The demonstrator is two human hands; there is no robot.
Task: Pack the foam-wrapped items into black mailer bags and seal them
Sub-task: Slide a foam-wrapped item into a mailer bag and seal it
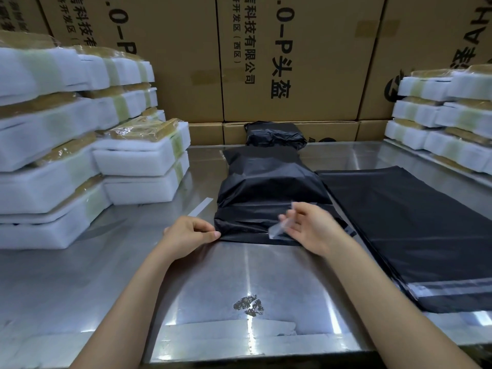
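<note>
1. While the filled black mailer bag (269,193) lies mid-table (106,262), the left hand (190,237) pinches its near left corner.
2. The right hand (310,230), fingers loosely curled, holds a clear strip (279,230) (blurred) over the bag's near edge.

cardboard box (292,62) reads "有限公司", perhaps "头盔"

left hand (189,233): forearm reaching forward from lower left, fingers curled, thumb and forefinger pinching the near left corner of the black mailer bag (266,193) | right hand (310,229): forearm reaching in from lower right, blurred, fingers loosely spread, pinching a clear release strip (279,227) | hands near each other, apart
</note>
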